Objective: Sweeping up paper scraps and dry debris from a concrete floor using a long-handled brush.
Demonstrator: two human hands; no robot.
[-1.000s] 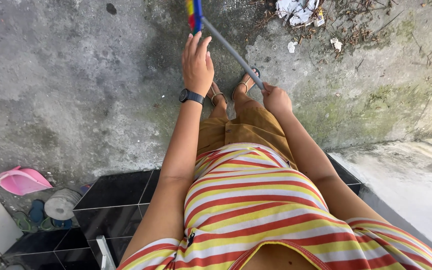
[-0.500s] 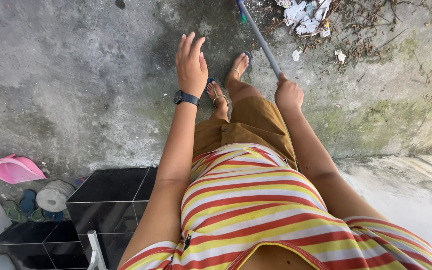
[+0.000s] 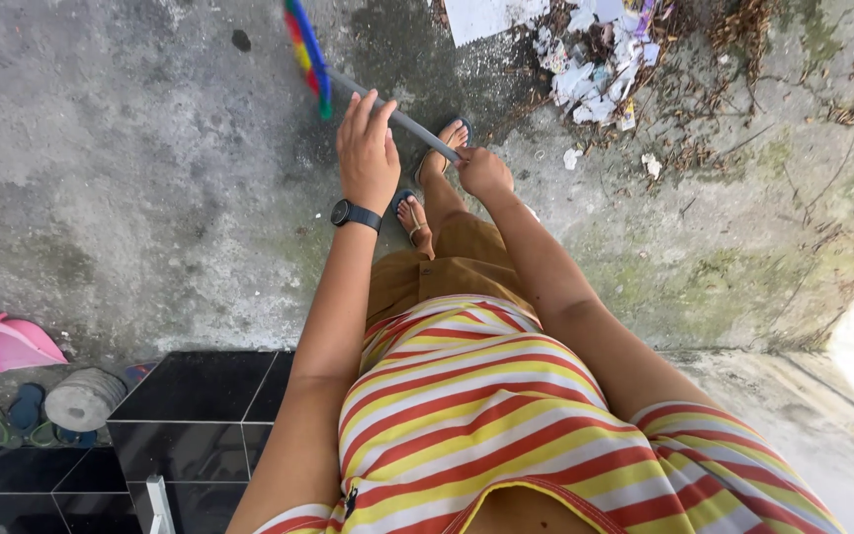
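Observation:
My right hand (image 3: 482, 171) is closed around the grey handle (image 3: 413, 125) of a broom. Its multicoloured bristle head (image 3: 306, 54) rests on the concrete ground (image 3: 150, 178) at the upper left. My left hand (image 3: 368, 148), with a black watch on the wrist, hovers flat over the handle with its fingers stretched out; whether it touches the handle is unclear. My feet in sandals (image 3: 415, 216) stand just below the handle.
A pile of paper scraps and dry leaves (image 3: 595, 64) lies at the upper right, beside a white sheet (image 3: 486, 15). A pink dustpan (image 3: 2, 341), a grey roll (image 3: 81, 399) and blue sandals (image 3: 12, 420) sit at the lower left by a black tiled step (image 3: 210, 415).
The broom head has swung leftward and lies left of my left hand. The handle now runs under my outstretched left fingers. The litter pile shows more fully.

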